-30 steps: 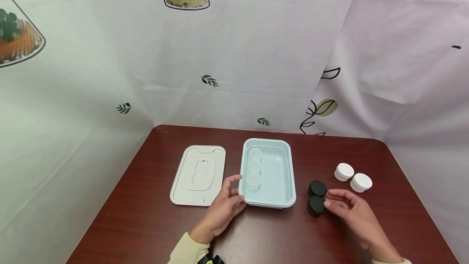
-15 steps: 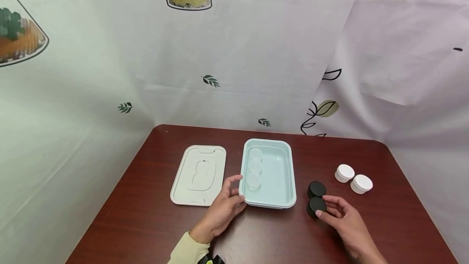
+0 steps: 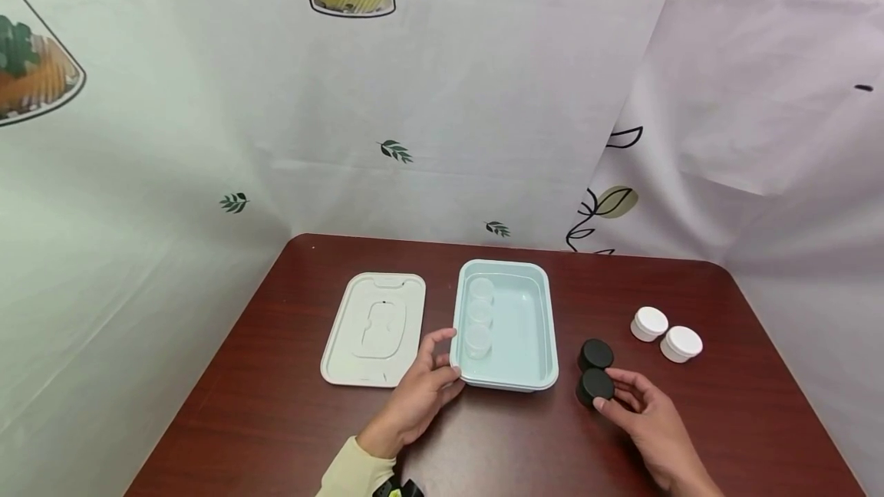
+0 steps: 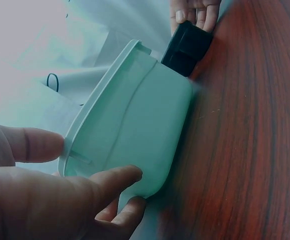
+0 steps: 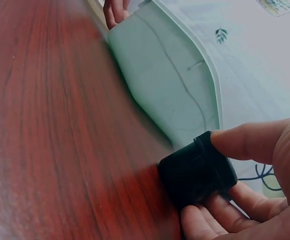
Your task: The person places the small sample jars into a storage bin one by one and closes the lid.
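Nearer black jar (image 3: 595,386) is pinched by right hand (image 3: 645,420) fingers (image 5: 237,142) and thumb, on the worktop (image 3: 276,420) just right of the teal tray (image 3: 545,328). Second black jar (image 3: 597,354) is touching behind it. Tray's near-left corner is gripped by left hand (image 3: 417,393). Three clear cups (image 3: 478,317) sit inside the tray; lid (image 3: 375,328) lies left, two white jars (image 3: 666,334) right. Open worktop is seen along the near edge.

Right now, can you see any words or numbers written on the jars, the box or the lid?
There are none to read.
The black jars, white jars, blue box and its lid are all plain.
The lid bears only a moulded shape, no letters.
The sheets behind the table show drawn plants and leaves, no writing.
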Demonstrator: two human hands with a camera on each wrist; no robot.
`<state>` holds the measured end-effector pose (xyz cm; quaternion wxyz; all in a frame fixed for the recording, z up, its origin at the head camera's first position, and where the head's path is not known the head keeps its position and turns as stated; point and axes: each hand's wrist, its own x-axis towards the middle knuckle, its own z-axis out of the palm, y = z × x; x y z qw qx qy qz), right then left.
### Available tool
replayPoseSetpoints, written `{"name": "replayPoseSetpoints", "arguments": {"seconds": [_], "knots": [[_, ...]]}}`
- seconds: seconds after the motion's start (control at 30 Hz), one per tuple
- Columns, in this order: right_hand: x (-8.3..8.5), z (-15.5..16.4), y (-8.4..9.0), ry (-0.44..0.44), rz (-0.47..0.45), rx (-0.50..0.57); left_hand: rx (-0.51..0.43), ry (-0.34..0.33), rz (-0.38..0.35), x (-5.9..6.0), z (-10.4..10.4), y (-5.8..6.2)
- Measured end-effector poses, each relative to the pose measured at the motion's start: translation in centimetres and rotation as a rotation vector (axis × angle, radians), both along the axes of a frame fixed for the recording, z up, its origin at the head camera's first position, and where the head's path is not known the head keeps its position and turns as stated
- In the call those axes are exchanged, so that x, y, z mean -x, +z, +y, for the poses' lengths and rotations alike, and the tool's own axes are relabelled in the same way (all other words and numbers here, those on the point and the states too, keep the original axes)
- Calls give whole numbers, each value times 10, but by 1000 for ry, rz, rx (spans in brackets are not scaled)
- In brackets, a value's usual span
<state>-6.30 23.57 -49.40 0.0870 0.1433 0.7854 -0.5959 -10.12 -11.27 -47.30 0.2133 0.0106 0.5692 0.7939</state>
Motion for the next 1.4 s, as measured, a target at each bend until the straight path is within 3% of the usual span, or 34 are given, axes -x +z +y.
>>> {"name": "replayPoseSetpoints", "arguments": {"seconds": [0.17, 0.37, 0.6, 0.83, 1.1, 1.4], "knots": [[-1, 0, 2, -11, 1, 44, 2, 2, -2, 0, 0, 0], [-2, 2, 10, -44, 68, 187, 9, 10, -5, 0, 0, 0], [3, 4, 28, -12, 104, 142, 12, 11, -7, 0, 0, 0], [19, -4, 52, 72, 225, 87, 6, 8, -9, 0, -1, -1], [40, -32, 78, 208, 243, -1, 6, 12, -11, 0, -2, -1], [62, -72, 75, 366, 266, -10, -5, 9, -7, 0, 0, 0]]}}
